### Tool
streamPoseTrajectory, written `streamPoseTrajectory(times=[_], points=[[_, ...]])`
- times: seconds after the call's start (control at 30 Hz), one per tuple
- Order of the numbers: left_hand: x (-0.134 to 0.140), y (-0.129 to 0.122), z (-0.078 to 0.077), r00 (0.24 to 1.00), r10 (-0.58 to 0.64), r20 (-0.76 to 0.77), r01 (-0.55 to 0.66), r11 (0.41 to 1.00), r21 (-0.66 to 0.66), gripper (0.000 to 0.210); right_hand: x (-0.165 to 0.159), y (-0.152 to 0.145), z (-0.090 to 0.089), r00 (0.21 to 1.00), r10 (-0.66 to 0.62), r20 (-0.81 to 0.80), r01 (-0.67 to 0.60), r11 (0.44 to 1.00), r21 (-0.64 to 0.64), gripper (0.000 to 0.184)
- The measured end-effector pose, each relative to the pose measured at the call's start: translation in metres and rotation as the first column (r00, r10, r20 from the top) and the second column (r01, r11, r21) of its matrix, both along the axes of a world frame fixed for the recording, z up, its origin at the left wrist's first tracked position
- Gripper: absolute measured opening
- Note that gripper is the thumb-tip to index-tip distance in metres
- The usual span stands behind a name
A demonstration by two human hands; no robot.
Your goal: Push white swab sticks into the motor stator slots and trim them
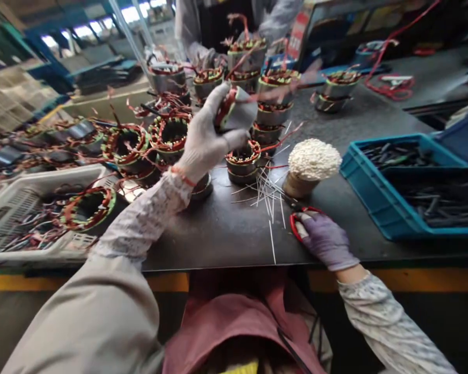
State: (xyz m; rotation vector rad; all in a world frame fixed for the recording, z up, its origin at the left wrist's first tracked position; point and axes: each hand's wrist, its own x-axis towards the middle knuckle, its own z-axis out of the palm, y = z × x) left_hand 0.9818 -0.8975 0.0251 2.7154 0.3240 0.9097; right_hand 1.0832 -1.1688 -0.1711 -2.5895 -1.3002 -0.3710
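My left hand [205, 135], in a white glove, is closed around a motor stator [239, 110] with copper windings, tilted on its side above the table. Just below it another wound stator [243, 161] stands upright on the dark tabletop. My right hand [325, 239], in a purple glove, grips red-handled scissors [298, 221] low over the table. Their blades point toward a bundle of white cords [315, 160] standing in a brown holder. Loose white strands [271, 195] lie scattered between the hands.
Stacked stators [275, 98] stand at the back, with many more crowded at left. A white crate [8, 213] holds wires at the left. Blue bins [386, 208] with dark pieces sit at right. Across the table is another person [203, 26]. Red wire [398, 85] lies at back right.
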Motion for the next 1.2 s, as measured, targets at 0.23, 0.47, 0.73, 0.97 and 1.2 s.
streamPoseTrajectory(times=[0.23, 0.47, 0.73, 0.97, 1.2], points=[[-0.088, -0.037, -0.074, 0.853, -0.412, -0.321, 0.483, 0.856, 0.184, 0.069, -0.035, -0.006, 0.012, 0.99, 0.111, -0.083, -0.077, 0.938, 0.339, 0.042], [-0.097, -0.032, -0.149, 0.636, -0.465, -0.617, 0.69, 0.7, 0.184, 0.059, -0.068, 0.004, -0.008, 0.858, 0.28, -0.43, -0.022, 0.857, 0.515, 0.058], [-0.133, -0.076, -0.175, 0.932, -0.337, -0.134, 0.339, 0.941, -0.009, 0.02, -0.073, 0.06, 0.003, 0.136, 0.543, -0.829, 0.606, 0.616, 0.503, 0.041], [-0.138, -0.071, -0.185, 0.928, 0.368, 0.058, -0.086, 0.363, -0.928, 0.025, -0.057, 0.073, 0.015, -0.027, 0.515, -0.857, 0.689, 0.631, 0.357, 0.033], [-0.16, -0.106, -0.149, 0.969, -0.215, -0.122, 0.1, 0.792, -0.602, 0.024, -0.028, 0.032, 0.018, 0.702, 0.278, -0.655, 0.464, 0.52, 0.717, 0.038]])
